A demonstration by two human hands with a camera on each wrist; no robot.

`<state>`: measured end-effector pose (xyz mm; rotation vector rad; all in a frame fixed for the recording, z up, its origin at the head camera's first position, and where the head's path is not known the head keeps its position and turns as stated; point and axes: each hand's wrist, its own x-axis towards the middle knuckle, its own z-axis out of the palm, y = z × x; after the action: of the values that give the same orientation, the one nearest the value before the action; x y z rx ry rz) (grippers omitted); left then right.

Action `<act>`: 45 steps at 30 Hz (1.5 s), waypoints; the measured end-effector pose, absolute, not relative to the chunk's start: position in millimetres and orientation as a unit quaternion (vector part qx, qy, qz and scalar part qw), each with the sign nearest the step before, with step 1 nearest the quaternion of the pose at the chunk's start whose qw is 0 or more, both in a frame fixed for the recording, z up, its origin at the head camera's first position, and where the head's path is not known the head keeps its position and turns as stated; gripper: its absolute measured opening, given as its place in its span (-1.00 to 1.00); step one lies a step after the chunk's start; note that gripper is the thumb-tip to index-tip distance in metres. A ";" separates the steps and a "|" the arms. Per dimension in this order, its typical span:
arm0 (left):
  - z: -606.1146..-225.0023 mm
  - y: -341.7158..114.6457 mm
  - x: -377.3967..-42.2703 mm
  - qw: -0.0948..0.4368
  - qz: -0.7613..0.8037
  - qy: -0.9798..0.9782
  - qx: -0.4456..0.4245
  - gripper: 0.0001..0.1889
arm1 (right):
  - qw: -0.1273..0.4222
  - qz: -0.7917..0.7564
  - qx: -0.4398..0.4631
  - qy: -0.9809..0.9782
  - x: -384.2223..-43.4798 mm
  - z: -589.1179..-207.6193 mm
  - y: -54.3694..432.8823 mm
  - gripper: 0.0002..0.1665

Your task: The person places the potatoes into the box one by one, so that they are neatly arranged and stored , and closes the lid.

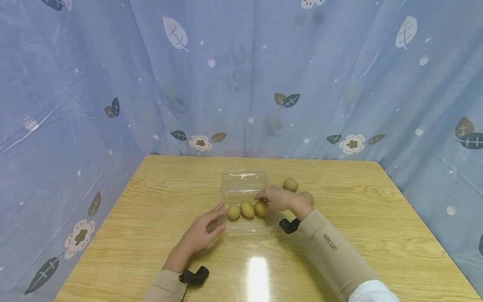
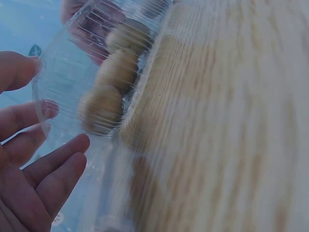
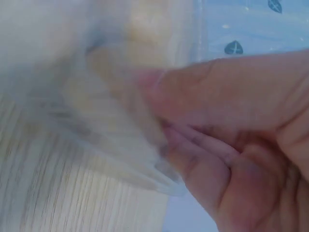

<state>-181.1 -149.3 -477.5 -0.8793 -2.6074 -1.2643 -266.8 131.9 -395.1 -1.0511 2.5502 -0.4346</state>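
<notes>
A clear plastic clamshell box lies opened on the table, its lid folded back to the far side. Inside sit three yellow-brown, potato-like ovals in a row: a left one, a middle one and a right one. My right hand reaches down over the box's right part, its thumb and fingers curled round the right oval. In the right wrist view the grasp is blurred behind clear plastic. My left hand is at the box's left edge, fingers loosely spread, fingertips right at the plastic wall.
Two more such ovals, a farther one and a nearer one, lie on the table to the right of the box, the nearer partly behind my right wrist. A blue patterned curtain hangs behind the wooden table.
</notes>
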 end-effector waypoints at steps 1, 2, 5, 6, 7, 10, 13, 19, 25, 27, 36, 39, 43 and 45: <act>-477.7 -149.3 -181.3 0.056 -0.419 -0.858 -0.291 -0.51 | 0.170 -0.153 -0.374 0.899 -266.9 -395.5 132.0 -0.40; -477.8 -149.2 -181.4 0.056 -0.421 -0.857 -0.292 -0.51 | 0.167 -0.154 -0.375 0.899 -267.0 -395.9 132.4 -0.40; -478.0 -149.0 -181.7 0.056 -0.423 -0.855 -0.294 -0.51 | 0.168 -0.166 -0.368 0.899 -268.2 -398.5 134.0 -0.40; -477.9 -149.0 -181.7 0.058 -0.422 -0.855 -0.294 -0.51 | 0.169 -0.172 -0.366 0.899 -268.4 -398.9 134.6 -0.41; -477.8 -148.9 -181.6 0.059 -0.421 -0.856 -0.295 -0.51 | 0.169 -0.177 -0.363 0.899 -268.8 -399.7 135.2 -0.41; -477.1 -148.8 -181.2 0.061 -0.419 -0.856 -0.296 -0.51 | 0.172 -0.195 -0.356 0.898 -269.6 -402.3 137.4 -0.39; -476.5 -148.8 -180.8 0.061 -0.419 -0.856 -0.296 -0.51 | 0.174 -0.218 -0.349 0.895 -269.4 -404.5 139.7 -0.40; -476.8 -148.8 -180.9 0.056 -0.418 -0.859 -0.291 -0.50 | 0.163 -0.264 -0.350 0.884 -267.7 -408.6 144.6 -0.42; -476.7 -148.6 -180.9 0.056 -0.418 -0.859 -0.291 -0.51 | 0.177 -0.350 -0.337 0.856 -267.1 -411.9 151.1 -0.39; -476.4 -148.7 -180.7 0.056 -0.418 -0.858 -0.292 -0.51 | 0.184 -0.376 -0.328 0.847 -267.1 -411.9 153.9 -0.37; -477.1 -150.6 -180.7 0.054 -0.422 -0.856 -0.293 -0.51 | 0.174 -0.430 -0.308 0.830 -266.9 -408.4 169.7 -0.39; -477.9 -151.2 -180.9 0.056 -0.421 -0.856 -0.294 -0.51 | 0.144 -0.426 -0.308 0.839 -265.0 -406.1 176.3 -0.42; -479.0 -151.5 -181.6 0.055 -0.425 -0.854 -0.297 -0.52 | 0.115 -0.432 -0.282 0.849 -260.7 -404.0 189.2 -0.43; -479.3 -151.6 -181.9 0.054 -0.425 -0.853 -0.297 -0.52 | 0.110 -0.443 -0.260 0.851 -259.3 -404.8 197.4 -0.42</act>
<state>-181.9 -151.6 -479.3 -0.9028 -2.5923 -1.2918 -259.3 197.4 -404.8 -0.7646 2.5000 -1.3028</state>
